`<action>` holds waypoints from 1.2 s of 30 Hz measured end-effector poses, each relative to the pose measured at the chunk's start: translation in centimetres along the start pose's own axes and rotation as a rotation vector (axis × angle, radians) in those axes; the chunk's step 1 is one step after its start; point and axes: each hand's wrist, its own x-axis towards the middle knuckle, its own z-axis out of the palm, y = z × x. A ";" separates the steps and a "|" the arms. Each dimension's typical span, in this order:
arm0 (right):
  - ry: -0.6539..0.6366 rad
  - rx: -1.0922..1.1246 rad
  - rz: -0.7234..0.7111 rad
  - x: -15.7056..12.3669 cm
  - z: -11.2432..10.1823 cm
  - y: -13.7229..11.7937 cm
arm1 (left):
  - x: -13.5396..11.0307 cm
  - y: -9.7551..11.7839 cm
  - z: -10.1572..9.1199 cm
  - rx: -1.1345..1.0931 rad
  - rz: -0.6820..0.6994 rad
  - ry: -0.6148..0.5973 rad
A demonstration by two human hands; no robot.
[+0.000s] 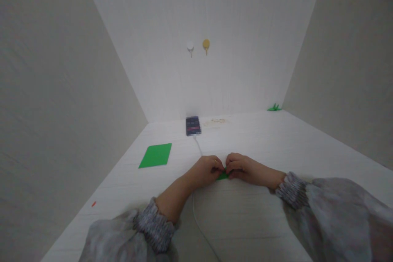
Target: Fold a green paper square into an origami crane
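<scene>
Both of my hands meet at the middle of the white table over a small folded piece of green paper. My left hand has its fingers curled and pinched on the paper's left side; a ring shows on one finger. My right hand is also closed, pressing and gripping the paper from the right. Most of the paper is hidden under the fingers. Grey sleeves with gathered cuffs cover both forearms.
A flat green sheet lies to the left. A dark phone stands near the back wall, with a white cable running toward me. A small green folded figure sits in the far right corner. Two hooks hang on the wall. White walls enclose the table.
</scene>
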 end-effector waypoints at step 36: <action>-0.019 0.156 0.111 -0.6 0.0 0.1 | 0.0 1.0 0.4 -0.029 -0.112 -0.032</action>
